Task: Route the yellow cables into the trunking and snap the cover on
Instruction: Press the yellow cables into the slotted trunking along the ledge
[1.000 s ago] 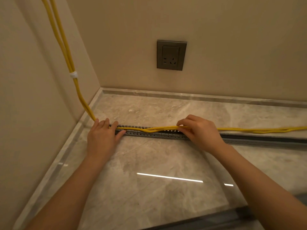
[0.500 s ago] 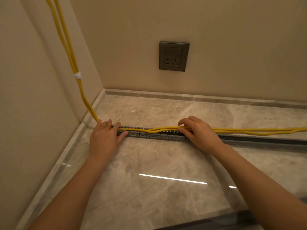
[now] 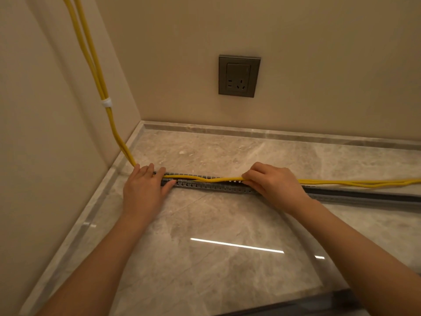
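Two yellow cables [image 3: 211,179] come down the left wall, bound by a white tie [image 3: 106,103], and run rightward along the marble floor. A grey slotted trunking [image 3: 205,185] lies on the floor under them, its top uncovered. My left hand [image 3: 143,190] lies flat over the trunking's left end, fingers spread, pressing the cables down there. My right hand [image 3: 273,183] pinches the cables above the trunking's middle. Between the hands the cables sit partly in the channel; right of my right hand they lie beside it on the floor.
A dark grey wall socket [image 3: 239,76] is on the back wall above the marble skirting [image 3: 273,131]. The left wall stands close to my left hand. A dark strip [image 3: 296,306] crosses the floor at the bottom of the view.
Both hands stay at the same places on the trunking. The view has shifted slightly, and the cables between the hands sit a little lower in the channel.
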The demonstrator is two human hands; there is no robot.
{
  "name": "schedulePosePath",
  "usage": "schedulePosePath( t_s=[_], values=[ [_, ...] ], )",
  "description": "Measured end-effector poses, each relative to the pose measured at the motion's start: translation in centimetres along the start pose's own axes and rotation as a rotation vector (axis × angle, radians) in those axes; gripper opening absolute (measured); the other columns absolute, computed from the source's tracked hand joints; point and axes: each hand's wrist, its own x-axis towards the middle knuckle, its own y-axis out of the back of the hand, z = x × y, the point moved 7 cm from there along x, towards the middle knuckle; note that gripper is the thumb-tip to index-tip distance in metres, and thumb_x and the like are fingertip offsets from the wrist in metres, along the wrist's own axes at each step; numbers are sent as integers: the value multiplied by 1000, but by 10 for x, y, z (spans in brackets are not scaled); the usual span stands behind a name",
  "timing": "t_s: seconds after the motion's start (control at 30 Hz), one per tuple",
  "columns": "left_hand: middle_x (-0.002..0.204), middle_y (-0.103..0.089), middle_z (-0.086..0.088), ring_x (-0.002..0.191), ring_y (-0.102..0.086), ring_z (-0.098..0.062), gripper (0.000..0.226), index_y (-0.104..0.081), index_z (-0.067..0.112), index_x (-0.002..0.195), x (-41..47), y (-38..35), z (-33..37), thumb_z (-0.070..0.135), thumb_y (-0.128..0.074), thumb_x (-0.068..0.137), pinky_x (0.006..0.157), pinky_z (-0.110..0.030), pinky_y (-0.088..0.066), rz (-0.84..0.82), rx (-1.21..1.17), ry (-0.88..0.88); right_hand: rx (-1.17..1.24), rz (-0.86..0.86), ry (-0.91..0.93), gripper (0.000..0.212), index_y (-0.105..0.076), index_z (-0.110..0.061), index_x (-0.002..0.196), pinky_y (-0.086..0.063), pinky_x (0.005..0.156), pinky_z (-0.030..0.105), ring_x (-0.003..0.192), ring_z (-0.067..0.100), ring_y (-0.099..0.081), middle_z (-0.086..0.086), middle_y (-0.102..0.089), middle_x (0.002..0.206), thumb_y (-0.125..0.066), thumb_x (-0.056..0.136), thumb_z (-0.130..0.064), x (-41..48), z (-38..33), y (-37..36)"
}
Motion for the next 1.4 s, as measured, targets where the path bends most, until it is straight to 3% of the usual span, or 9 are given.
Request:
schedulePosePath(
  t_s=[0.23,0.37,0.47,0.57,0.8,1.0,1.13,1.3,1.4],
  values=[
    [115,-66,-18,111,-59,-31,47,-64,11,115,1,-1,-1,47,-54,87,107,-44,-32,-32,7,-4,61,-12,-72,7,-68,-10,80,-44,52,31,70,24,-56,5,-62,76,-70,81,-16,-2,2,-9],
    [116,-65,-16,112,-58,-30,48,-64,13,116,0,0,-1,49,-52,88,108,-44,-31,-31,5,-10,94,-11,-198,9,-70,-15,86,-39,53,28,71,22,-57,2,-62,76,-67,84,-23,-2,9,-14],
    [117,-65,-16,112,-59,-29,59,-64,14,118,-1,2,-2,56,-34,90,107,-43,-33,-32,8,-28,39,14,-224,15,-70,-20,95,-37,50,26,66,20,-60,-1,-65,81,-66,85,-30,-1,9,-13],
    [120,-63,-15,113,-59,-29,67,-60,16,123,-3,5,-5,56,-20,88,105,-43,-35,-24,18,-69,31,22,-214,25,-63,-20,107,-46,47,30,66,21,-62,1,-64,95,-67,84,-29,-1,5,-10],
    [133,-54,-14,123,-51,-27,83,-48,17,135,-1,4,-17,63,2,88,108,-40,-33,-37,13,-58,-36,18,-99,30,-69,-20,102,-45,38,30,63,22,-62,6,-65,93,-74,75,-10,-8,-3,-4],
    [127,-60,-13,116,-57,-27,68,-60,10,124,1,11,-22,54,-21,89,102,-40,-40,-8,8,-26,-79,31,-62,39,-71,-21,106,-44,39,27,70,20,-63,6,-66,92,-76,70,-7,-14,-2,-7],
    [124,-62,-13,113,-59,-27,65,-65,9,117,2,11,-26,51,-24,89,102,-41,-40,-7,-19,-6,-101,90,-46,29,-71,-19,104,-42,43,27,77,22,-59,4,-65,90,-57,79,-12,-13,-6,-12],
    [136,-53,-7,126,-49,-23,51,-58,11,125,-1,10,-33,47,-37,95,100,-45,-40,4,-40,50,-102,87,-95,30,-69,-12,107,-47,66,35,76,25,-56,5,-63,88,-66,78,-14,-12,-18,-23],
    [147,-39,-2,136,-35,-19,56,-46,15,137,-7,2,-35,49,-34,94,108,-50,-25,-17,5,75,-168,101,-116,29,-70,-17,104,-39,79,36,80,24,-56,1,-63,87,-53,81,-21,-10,-23,-21]
  ],
)
